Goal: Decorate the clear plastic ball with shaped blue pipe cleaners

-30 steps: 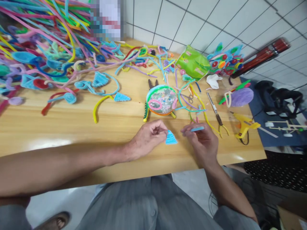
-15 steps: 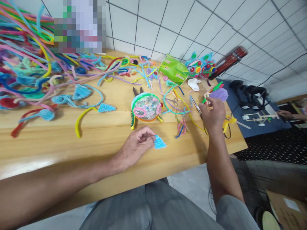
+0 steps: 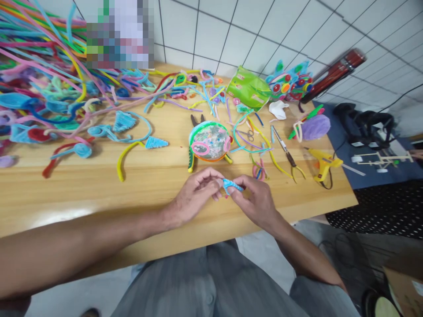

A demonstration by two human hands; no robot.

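Note:
Between my two hands is a small blue piece of coiled pipe cleaner (image 3: 232,185), held just above the table near its front edge. My left hand (image 3: 201,189) pinches its left end. Thumb and fingers of my right hand (image 3: 256,200) close on its right end. Just beyond them sits a round craft piece (image 3: 210,141) with a green and orange rim and pink ovals. A similar blue pipe-cleaner triangle (image 3: 156,142) lies to the left, beside a curved yellow pipe cleaner (image 3: 124,160).
A heap of coloured pipe cleaners (image 3: 42,88) covers the table's left. Toward the right lie pliers (image 3: 291,159), a yellow glue gun (image 3: 324,165), small scissors (image 3: 250,133) and a purple fuzzy piece (image 3: 316,127). A green packet (image 3: 248,89) rests by the tiled wall.
My right hand has come from the right, by the pliers, to the blue piece and grips it with my left. The pliers now lie on the table. The view has shifted slightly.

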